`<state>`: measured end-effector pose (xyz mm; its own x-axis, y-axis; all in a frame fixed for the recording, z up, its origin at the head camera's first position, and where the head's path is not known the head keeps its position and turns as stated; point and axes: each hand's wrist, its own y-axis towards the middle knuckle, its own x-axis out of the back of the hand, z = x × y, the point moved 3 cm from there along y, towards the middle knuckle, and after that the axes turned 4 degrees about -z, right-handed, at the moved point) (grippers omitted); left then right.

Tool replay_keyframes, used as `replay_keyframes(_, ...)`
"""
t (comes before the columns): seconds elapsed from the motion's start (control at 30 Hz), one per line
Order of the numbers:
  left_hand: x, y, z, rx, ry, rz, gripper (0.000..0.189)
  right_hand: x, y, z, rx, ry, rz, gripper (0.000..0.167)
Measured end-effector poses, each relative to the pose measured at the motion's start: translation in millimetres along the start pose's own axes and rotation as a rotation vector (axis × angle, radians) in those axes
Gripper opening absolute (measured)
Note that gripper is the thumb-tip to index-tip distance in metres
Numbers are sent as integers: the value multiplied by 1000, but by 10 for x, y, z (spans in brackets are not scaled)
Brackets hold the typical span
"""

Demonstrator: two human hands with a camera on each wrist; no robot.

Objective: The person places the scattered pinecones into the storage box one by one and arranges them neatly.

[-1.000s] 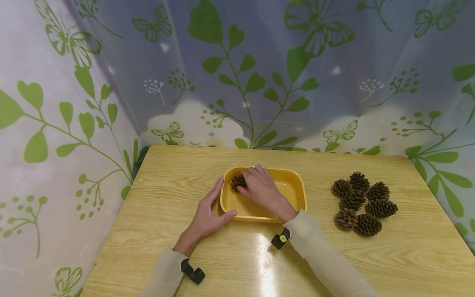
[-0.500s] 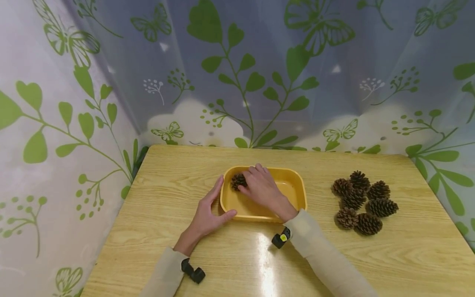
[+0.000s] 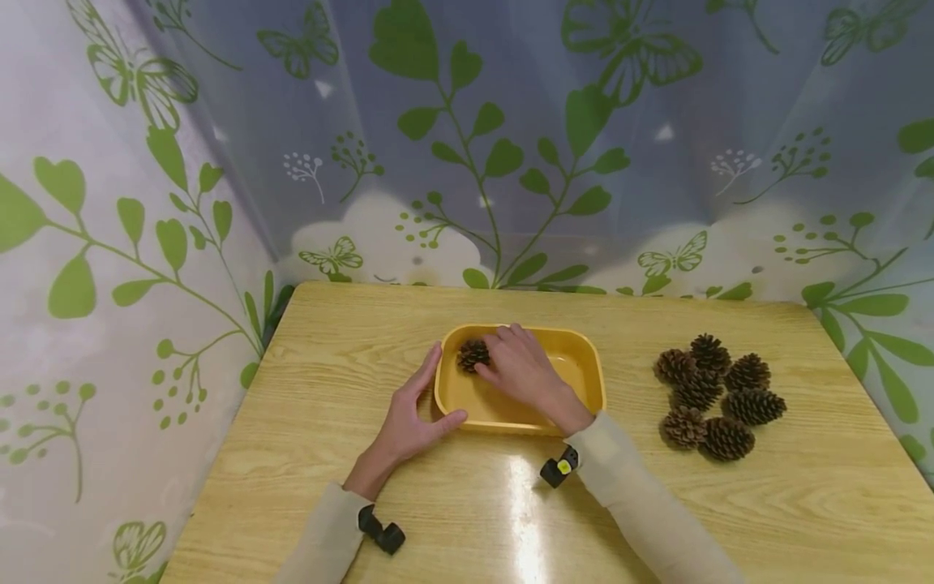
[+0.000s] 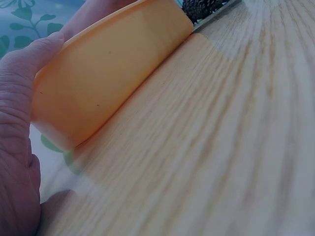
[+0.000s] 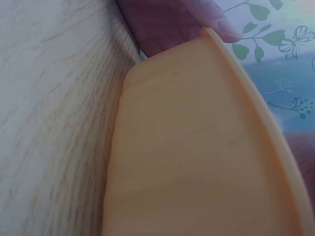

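Observation:
A yellow rectangular tray (image 3: 503, 425) stands on the wooden table. My left hand (image 3: 412, 422) rests against its left front corner, fingers straight along the left end and thumb along the front wall. In the right wrist view that left hand (image 5: 167, 24) shows at the tray's far end, thumb at the rim. My right hand (image 3: 520, 369) reaches down inside the tray, fingers bent. Its thumb and forefinger are at the right side of a brown pine cone (image 3: 473, 355) in the tray's left end. The other fingertips are hidden beneath the hand.
A cluster of several pine cones (image 3: 718, 397) lies on the wooden table (image 3: 328, 341) to the right of the tray. A patterned curtain (image 3: 511, 162) with green leaves and butterflies hangs behind the table and along its left side.
The right hand has shifted very slightly to the right, showing a little more of the pine cone. The left hand stays at the tray's corner.

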<state>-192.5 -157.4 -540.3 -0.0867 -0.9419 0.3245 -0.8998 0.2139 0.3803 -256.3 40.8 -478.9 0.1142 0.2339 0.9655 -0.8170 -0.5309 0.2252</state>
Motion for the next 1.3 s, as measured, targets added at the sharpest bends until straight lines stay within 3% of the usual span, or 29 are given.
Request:
replay_keyframes(0.13,-1,-3,66,-4,9,4,107,6,0,-2,6,0,1,40)
replay_keyframes(0.43,0,-6,51,-4,13,4,105,45,-59,-35,7,37,-35,39)
replay_keyframes(0.87,5,-1,63,-17,15,1,105,154,-255,-79,-18,119,-109,41)
replay_keyframes(0.9,13,2,5,-10,12,1,105,162,-269,-80,-19,124,-113,41)
replay_keyframes(1.1,13,-1,0,15,23,4,105,219,-358,-91,-46,150,-114,42)
replay_keyframes(1.13,5,-4,55,12,26,5,105,230,-377,-96,-49,150,-115,42)
replay_keyframes(1.3,5,-5,53,11,18,3,105,290,-475,-124,-46,156,-140,42)
